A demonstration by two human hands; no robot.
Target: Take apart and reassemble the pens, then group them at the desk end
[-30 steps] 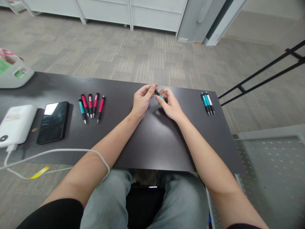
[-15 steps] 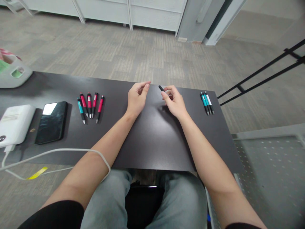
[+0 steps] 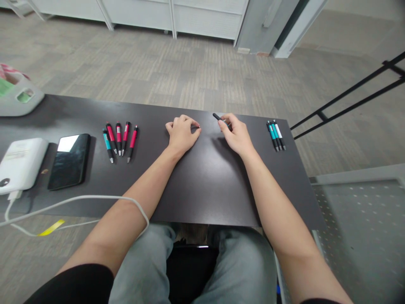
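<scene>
My right hand [image 3: 236, 135] is closed around a pen [image 3: 218, 118] with a black end and a teal body, held just above the dark table [image 3: 202, 185] near its far edge. My left hand [image 3: 182, 133] rests on the table to the left of it, fingers curled and pinched on a tiny thing I cannot make out. A row of several pens [image 3: 120, 138], one teal and the rest red, lies to the left. Three pens [image 3: 276, 135], teal and white, lie to the right.
A black phone [image 3: 69, 160] and a white power bank [image 3: 20, 162] lie at the table's left, with a white cable [image 3: 79, 200] running over my left forearm. A grey container [image 3: 19, 99] stands at the far left corner. A black metal frame [image 3: 348, 105] is at the right.
My hands have parted. The left hand let go of the pen's end and dropped to the table, curled. The right hand kept the pen and shifted slightly right.
</scene>
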